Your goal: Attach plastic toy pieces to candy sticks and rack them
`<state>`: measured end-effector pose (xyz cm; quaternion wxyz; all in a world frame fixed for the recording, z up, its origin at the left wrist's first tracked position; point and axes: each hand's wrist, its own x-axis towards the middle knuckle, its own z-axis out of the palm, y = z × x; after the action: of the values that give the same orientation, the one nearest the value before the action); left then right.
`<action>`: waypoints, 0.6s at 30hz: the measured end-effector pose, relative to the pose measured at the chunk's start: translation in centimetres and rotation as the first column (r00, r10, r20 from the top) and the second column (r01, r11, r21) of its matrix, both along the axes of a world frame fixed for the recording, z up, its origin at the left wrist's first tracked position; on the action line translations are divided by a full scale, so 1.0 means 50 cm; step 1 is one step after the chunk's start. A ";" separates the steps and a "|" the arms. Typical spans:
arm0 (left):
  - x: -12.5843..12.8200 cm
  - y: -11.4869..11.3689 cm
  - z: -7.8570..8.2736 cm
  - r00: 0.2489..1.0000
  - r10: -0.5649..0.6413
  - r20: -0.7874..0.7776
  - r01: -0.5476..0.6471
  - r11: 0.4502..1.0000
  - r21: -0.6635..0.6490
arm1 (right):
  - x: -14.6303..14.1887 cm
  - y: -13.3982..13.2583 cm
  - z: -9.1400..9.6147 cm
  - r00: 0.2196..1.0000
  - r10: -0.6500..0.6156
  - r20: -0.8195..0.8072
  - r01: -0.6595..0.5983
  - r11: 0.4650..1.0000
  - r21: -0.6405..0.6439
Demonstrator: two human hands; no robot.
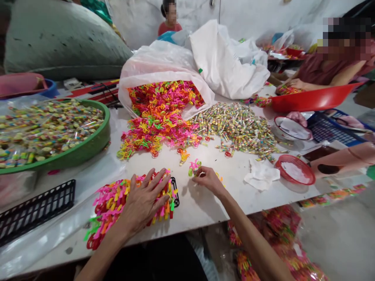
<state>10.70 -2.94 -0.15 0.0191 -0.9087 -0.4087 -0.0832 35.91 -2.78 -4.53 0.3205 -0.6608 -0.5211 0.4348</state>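
Observation:
My left hand [145, 200] lies flat with fingers spread on a heap of small colourful plastic toys [109, 208] that covers a black tray [175, 192] near the table's front edge. To its right, my right hand [208, 178] pinches a few of the pink, green and yellow plastic pieces [193, 167] just above the white table [205, 207]. Farther back, a big pile of the same neon pieces [159, 117] spills from a clear plastic bag [158, 62]. Beside it lies a heap of small wrapped candy tubes [237, 127].
A green round tray of wrapped candies [99, 146] sits at the left, a black grid tray [35, 210] in front of it. At the right are a red basket [294, 168], crumpled white paper [261, 175], a red tray [313, 99] and another person's hand [293, 84].

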 end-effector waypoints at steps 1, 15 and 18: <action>-0.001 0.000 -0.001 1.000 -0.007 -0.004 0.007 1.000 0.002 | -0.015 -0.004 -0.007 0.990 0.001 -0.144 -0.003 1.000 -0.014; -0.001 -0.002 0.002 0.998 -0.008 -0.062 0.007 1.000 -0.010 | -0.112 0.015 -0.030 0.899 -0.110 -0.425 0.137 0.990 0.034; -0.002 -0.001 0.001 0.998 -0.006 -0.064 0.005 1.000 -0.016 | -0.135 0.022 -0.034 0.898 -0.014 -0.441 0.045 0.997 0.059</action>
<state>10.59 -3.00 -0.09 0.0249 -0.9121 -0.4059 -0.0512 29.16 -1.70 -6.25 0.4587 -0.5420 -0.4397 0.5500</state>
